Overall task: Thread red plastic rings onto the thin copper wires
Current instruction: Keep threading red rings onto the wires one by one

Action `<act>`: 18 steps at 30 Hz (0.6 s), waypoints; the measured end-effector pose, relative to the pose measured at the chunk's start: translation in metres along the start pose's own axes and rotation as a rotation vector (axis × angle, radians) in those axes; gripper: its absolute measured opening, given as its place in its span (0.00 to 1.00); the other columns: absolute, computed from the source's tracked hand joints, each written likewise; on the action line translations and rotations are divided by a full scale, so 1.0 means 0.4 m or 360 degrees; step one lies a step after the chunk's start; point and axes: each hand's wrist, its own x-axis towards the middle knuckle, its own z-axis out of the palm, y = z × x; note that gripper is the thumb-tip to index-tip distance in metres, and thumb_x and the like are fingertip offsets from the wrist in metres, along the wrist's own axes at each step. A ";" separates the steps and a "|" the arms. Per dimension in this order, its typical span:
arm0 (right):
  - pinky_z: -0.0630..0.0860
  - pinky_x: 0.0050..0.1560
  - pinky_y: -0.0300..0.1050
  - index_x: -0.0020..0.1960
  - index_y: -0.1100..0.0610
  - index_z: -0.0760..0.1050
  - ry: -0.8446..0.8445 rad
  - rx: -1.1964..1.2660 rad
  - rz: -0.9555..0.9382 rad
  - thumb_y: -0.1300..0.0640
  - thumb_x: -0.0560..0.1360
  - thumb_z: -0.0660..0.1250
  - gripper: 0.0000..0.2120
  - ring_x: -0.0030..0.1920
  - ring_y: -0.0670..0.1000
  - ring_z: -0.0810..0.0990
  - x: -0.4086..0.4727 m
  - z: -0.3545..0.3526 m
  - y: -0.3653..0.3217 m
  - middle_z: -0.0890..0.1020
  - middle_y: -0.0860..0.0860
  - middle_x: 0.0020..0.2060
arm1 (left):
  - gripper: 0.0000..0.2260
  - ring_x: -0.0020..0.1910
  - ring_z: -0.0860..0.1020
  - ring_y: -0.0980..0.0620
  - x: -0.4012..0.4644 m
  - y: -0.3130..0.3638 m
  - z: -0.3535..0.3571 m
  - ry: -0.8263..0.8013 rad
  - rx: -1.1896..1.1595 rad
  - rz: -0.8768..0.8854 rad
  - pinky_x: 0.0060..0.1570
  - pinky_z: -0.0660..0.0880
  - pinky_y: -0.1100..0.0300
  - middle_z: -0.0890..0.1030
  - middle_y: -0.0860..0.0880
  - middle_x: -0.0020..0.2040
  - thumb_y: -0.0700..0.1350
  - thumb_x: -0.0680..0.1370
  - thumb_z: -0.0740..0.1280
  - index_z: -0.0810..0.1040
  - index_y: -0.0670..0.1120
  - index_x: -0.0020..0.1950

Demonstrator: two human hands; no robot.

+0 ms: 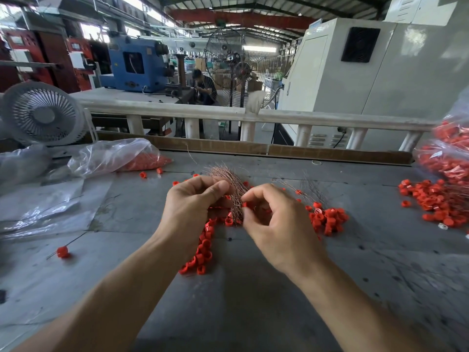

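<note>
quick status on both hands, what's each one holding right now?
Left hand: closed, holding the bundle of copper wires.
Right hand: closed, pinching a red ring at the wires.

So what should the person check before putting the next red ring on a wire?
1. Wire bundle held in left hand: ok.
2. Red ring pinched at right hand fingertips: ok.
3. One single wire picked out from the bundle: cannot tell.
4. Ring hole lined up with a wire tip: cannot tell, too small.
5. More loose rings within reach on the table: ok.
</note>
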 end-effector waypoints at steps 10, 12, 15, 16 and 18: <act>0.72 0.39 0.29 0.47 0.49 0.81 -0.0077 0.0202 0.0120 0.61 0.76 0.72 0.07 0.39 0.43 0.81 -0.004 -0.006 -0.004 0.82 0.41 0.37 | 0.04 0.34 0.80 0.52 0.000 -0.002 -0.008 0.0060 0.0005 0.0120 0.34 0.80 0.60 0.86 0.41 0.44 0.37 0.78 0.72 0.83 0.41 0.43; 0.72 0.42 0.28 0.49 0.49 0.82 -0.0074 0.0159 0.0108 0.61 0.76 0.72 0.07 0.41 0.42 0.81 -0.004 -0.007 -0.001 0.83 0.41 0.38 | 0.05 0.32 0.79 0.53 0.002 -0.002 -0.010 0.0083 0.0019 0.0158 0.32 0.79 0.61 0.86 0.43 0.43 0.36 0.78 0.72 0.83 0.42 0.41; 0.72 0.43 0.26 0.50 0.49 0.83 -0.0061 0.0102 0.0073 0.61 0.76 0.73 0.07 0.43 0.41 0.82 -0.002 -0.004 0.001 0.83 0.40 0.40 | 0.09 0.30 0.79 0.55 0.001 -0.002 -0.012 0.0102 0.0027 0.0193 0.29 0.78 0.63 0.86 0.44 0.41 0.35 0.77 0.72 0.84 0.45 0.38; 0.71 0.43 0.26 0.50 0.49 0.83 -0.0054 0.0077 0.0054 0.61 0.75 0.73 0.07 0.44 0.41 0.82 -0.001 -0.003 0.001 0.83 0.41 0.41 | 0.10 0.30 0.79 0.55 0.001 -0.002 -0.013 0.0105 0.0036 0.0198 0.29 0.78 0.63 0.86 0.45 0.41 0.35 0.77 0.72 0.84 0.46 0.37; 0.72 0.44 0.25 0.50 0.49 0.83 -0.0041 0.0017 0.0013 0.61 0.75 0.73 0.08 0.44 0.40 0.81 -0.001 -0.002 0.003 0.83 0.41 0.42 | 0.08 0.31 0.79 0.55 0.001 -0.001 -0.011 0.0100 0.0080 0.0203 0.30 0.78 0.63 0.86 0.44 0.41 0.36 0.77 0.72 0.85 0.45 0.40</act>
